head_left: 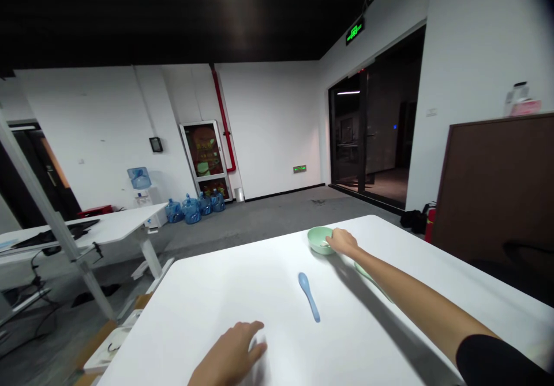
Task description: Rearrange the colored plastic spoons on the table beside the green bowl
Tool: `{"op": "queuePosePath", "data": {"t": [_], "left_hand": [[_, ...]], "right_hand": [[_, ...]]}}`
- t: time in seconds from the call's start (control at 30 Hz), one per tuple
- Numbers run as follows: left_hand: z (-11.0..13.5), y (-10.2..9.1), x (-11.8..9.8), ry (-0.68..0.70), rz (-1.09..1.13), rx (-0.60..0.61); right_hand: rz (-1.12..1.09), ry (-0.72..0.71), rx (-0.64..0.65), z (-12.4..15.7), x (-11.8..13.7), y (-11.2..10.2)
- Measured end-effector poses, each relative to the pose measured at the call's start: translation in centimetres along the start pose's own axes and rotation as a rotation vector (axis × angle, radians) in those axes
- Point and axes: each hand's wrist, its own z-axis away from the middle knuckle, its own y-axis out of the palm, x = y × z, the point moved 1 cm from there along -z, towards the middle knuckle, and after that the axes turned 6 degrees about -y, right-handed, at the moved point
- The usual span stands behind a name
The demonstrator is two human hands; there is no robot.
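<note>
I'm in an open-plan office: a white desk (pixel 108 227) at left, a water dispenser (pixel 139 187) and blue water jugs (pixel 190 210) by the far wall, grey carpet (pixel 259 218), and a green exit sign (pixel 355 31) above glass doors (pixel 355 138) at upper right.

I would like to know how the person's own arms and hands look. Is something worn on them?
The left hand and the right hand are bare, with no gloves. The right forearm is bare too, up to a black sleeve near the elbow.
</note>
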Motion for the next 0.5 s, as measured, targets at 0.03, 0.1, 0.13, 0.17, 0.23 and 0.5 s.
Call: {"op": "queuePosePath", "data": {"t": [0.03,0.1,0.13,0.17,0.23,0.5], "left_hand": [[0.0,0.0,-0.1,0.003,-0.004,0.006],[0.1,0.0,-0.3,0.013,-0.006,0.011],[0.2,0.0,-0.4,0.020,-0.005,0.012],[0.3,0.0,-0.5,0.028,-0.006,0.012],[0.7,0.0,-0.7,0.039,-0.010,0.009],[1.8,-0.4,-1.1,0.031,-0.024,-0.011]], "right_hand": [[-0.004,-0.017,-0.011,0.5,0.0,-0.5],[-0.016,-0.055,-0.030,1.6,-0.1,-1.8],[-0.026,-0.072,-0.041,2.3,-0.2,-2.5],[-0.036,-0.089,-0.054,3.1,-0.2,-3.2],[-0.057,-0.123,-0.078,5.0,-0.4,-4.6],[-0.174,-0.371,-0.031,13.1,-1.5,-4.9]]}}
